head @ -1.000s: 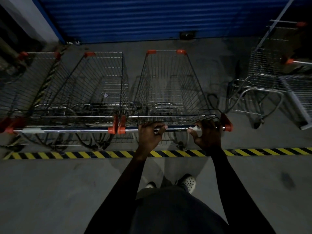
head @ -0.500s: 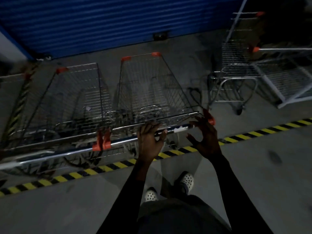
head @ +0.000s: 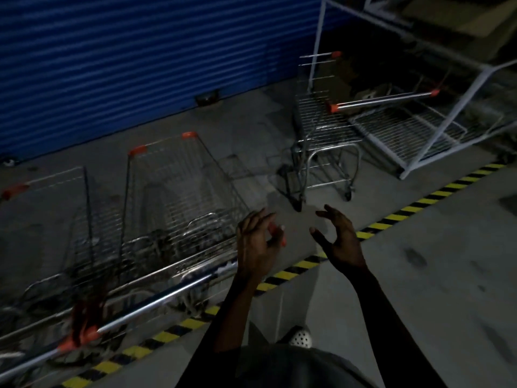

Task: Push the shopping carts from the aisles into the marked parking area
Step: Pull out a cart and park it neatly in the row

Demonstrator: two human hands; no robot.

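A wire shopping cart [head: 179, 197] with orange corner caps stands past the yellow-and-black floor stripe [head: 293, 268], its chrome handle bar [head: 167, 298] running low across the left. A second cart [head: 56, 219] is parked to its left. My left hand [head: 257, 242] hovers over the right end of the handle, fingers spread, holding nothing. My right hand [head: 337, 239] is raised beside it, apart from the cart, fingers open and curled.
A blue roller shutter [head: 140, 65] closes the back. Another cart [head: 324, 141] stands at the right, next to a tipped white wire rack [head: 414, 127]. Bare concrete floor [head: 433, 275] lies on the near side of the stripe. My shoe [head: 300, 337] shows below.
Both hands have come off the cart's handle and lifted away, fingers spreading. The view has swung to the right, so the carts now sit lower left.
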